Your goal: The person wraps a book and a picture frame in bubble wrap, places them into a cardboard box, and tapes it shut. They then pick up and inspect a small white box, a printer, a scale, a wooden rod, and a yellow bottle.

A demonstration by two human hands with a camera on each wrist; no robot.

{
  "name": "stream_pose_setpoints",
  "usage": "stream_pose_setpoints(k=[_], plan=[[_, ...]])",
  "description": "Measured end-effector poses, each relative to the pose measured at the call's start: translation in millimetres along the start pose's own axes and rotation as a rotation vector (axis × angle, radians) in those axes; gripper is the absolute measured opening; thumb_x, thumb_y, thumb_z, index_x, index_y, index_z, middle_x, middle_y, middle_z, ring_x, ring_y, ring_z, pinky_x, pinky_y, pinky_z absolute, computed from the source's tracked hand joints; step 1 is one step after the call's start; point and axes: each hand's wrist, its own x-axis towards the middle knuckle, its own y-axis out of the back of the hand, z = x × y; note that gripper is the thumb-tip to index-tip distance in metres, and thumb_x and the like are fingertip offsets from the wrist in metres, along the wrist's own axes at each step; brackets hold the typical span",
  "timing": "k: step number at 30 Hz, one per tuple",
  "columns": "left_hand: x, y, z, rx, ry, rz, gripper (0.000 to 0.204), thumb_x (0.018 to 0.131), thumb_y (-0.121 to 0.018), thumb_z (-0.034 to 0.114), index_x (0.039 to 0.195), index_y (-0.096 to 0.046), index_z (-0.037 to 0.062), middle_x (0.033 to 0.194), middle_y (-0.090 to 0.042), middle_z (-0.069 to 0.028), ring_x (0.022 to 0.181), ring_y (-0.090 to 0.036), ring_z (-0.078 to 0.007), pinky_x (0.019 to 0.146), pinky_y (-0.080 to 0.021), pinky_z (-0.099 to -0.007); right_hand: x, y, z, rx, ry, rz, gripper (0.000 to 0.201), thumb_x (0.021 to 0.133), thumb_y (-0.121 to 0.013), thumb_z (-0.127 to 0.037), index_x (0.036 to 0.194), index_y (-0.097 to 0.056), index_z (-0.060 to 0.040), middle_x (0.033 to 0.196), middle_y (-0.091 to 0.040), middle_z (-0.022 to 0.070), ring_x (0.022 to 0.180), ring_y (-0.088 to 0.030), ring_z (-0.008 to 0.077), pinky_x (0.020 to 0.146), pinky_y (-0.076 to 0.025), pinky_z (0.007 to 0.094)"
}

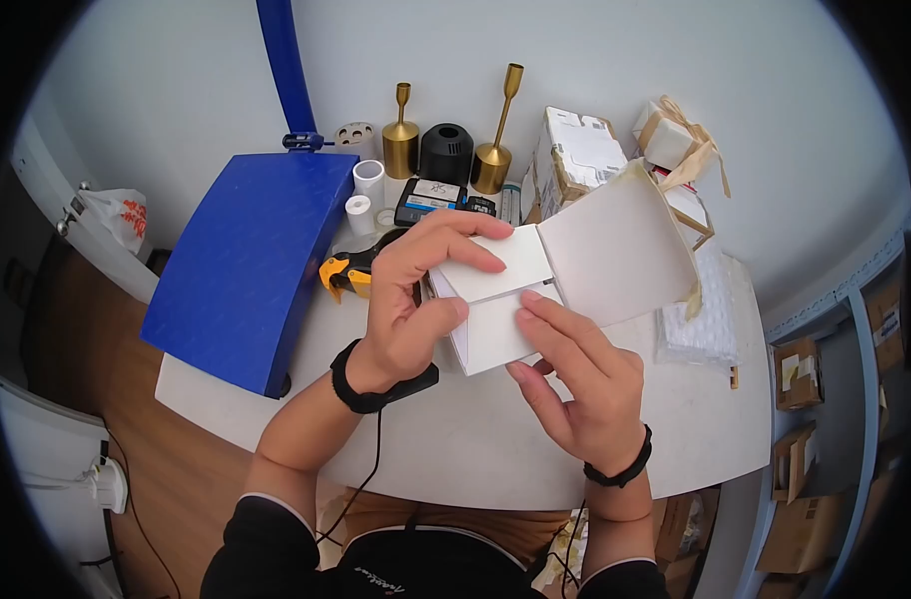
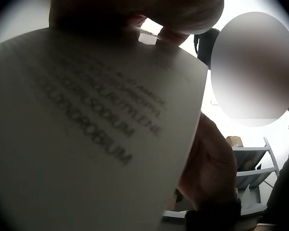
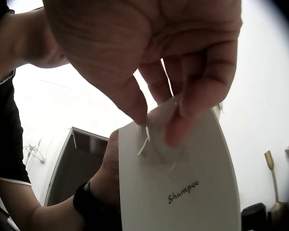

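Observation:
A white shampoo box [image 3: 180, 207], printed "Shampoo" on one face, is held up over the table. Its other side carries printed ingredient lines in the left wrist view. From above it shows as two white panels with a gap between them. My left hand [image 1: 410, 290] grips its left end, thumb on the near panel [image 1: 500, 329] and fingers over the far panel [image 1: 505, 265]. At its near right edge my right hand [image 1: 585, 379] pinches, thumb by the edge and fingertips on the face. Clear film [image 3: 147, 139] shows between those fingers.
Behind the hands stands an open flap [image 1: 620, 245]. A blue panel [image 1: 256, 260] lies left, with a yellow-black tool [image 1: 345, 272] beside it. Brass holders [image 1: 400, 150], a black cup [image 1: 445, 155] and a carton [image 1: 580, 150] line the back. Bubble wrap [image 1: 700, 319] lies right.

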Motion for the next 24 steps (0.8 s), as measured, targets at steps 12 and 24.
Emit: stream_pose_setpoints(k=[12,24], plan=[[-4.2,-18.0,8.6,0.34,-0.077,-0.041,0.034,0.07,-0.063,0.013,0.102,-0.06,0.0007,0.131,-0.052,-0.0242,0.108,-0.057,-0.0305,0.099,-0.043,-0.041,-34.0,20.6,36.5,0.386,0.182,0.75,0.038,0.093,-0.063,-0.04,0.1,-0.056,-0.0031,0.123,-0.06,0.0159,0.096,-0.06,0.0268,0.08,-0.049,0.0362],[-17.4,-41.1,7.8,0.124,0.0,0.062,0.046,0.07,-0.061,0.004,0.115,-0.05,0.0013,0.121,-0.056,-0.0196,0.108,-0.058,-0.0313,0.097,-0.044,-0.0369,-3.4,-3.8,18.4,0.65,-0.176,0.338,0.092,0.085,-0.059,-0.057,0.15,-0.038,0.0041,0.153,-0.04,0.0245,0.14,-0.041,0.0359,0.116,-0.032,0.0451]])
